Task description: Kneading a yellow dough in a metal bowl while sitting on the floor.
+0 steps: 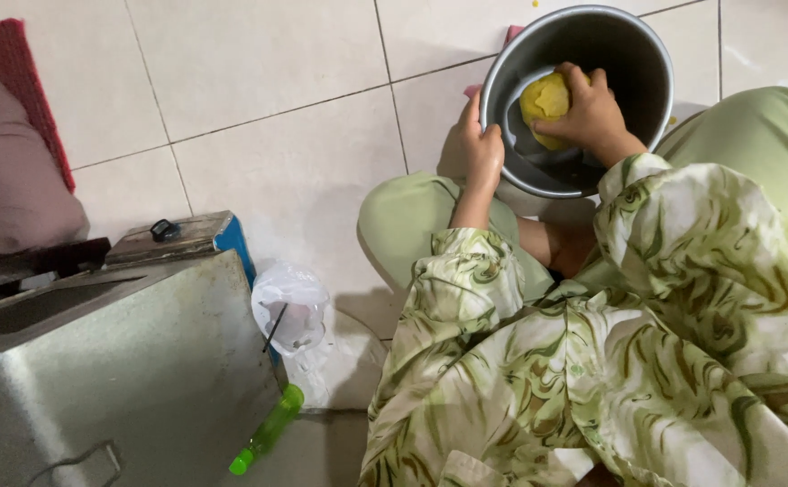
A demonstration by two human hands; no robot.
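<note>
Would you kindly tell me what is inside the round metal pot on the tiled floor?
Inside the round metal pot is a yellow dough lump, pressed by the right hand. That hand covers part of the lump.

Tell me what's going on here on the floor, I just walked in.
A person in a green patterned top sits on the tiled floor with a round metal pot in front of them. The left hand grips the pot's rim, steadying it. The right hand is inside the pot, pressing on a lump of yellow dough. Off to the side stand a metal box, a white plastic bag and a green bottle lying on the floor.
</note>
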